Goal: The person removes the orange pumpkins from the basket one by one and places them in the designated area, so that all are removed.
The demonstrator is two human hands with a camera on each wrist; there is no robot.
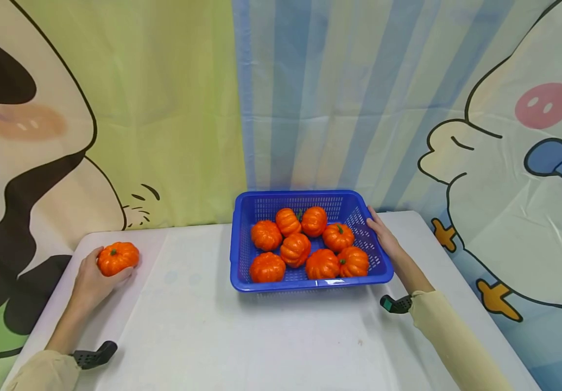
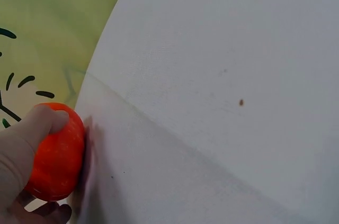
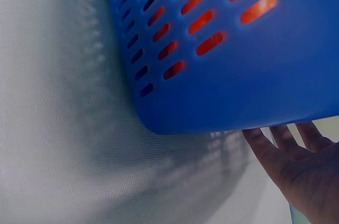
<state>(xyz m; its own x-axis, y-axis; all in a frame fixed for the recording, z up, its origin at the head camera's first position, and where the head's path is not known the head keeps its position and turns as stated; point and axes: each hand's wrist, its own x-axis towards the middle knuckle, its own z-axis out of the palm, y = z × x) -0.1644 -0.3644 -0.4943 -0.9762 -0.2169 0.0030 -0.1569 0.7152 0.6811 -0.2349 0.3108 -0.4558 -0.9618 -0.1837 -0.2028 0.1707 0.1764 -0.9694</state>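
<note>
At the table's left side, my left hand (image 1: 96, 279) grips a small orange pumpkin (image 1: 118, 258) with a green stem stub. In the left wrist view the thumb lies over the pumpkin (image 2: 59, 152), and some fingers are partly hidden behind it. A blue plastic basket (image 1: 310, 288) with slotted walls stands right of the table's middle at the back, holding several similar orange pumpkins (image 1: 267, 235). My right hand (image 1: 383, 234) touches the basket's right side from outside. The right wrist view shows its fairly straight fingers (image 3: 265, 147) against the blue wall; the thumb is not visible there.
A white cloth covers the table (image 1: 188, 326). Printed curtains (image 1: 193, 136) with cartoon animals hang along the back and sides, close behind the basket. Black wrist devices (image 1: 96, 355) sit on both forearms.
</note>
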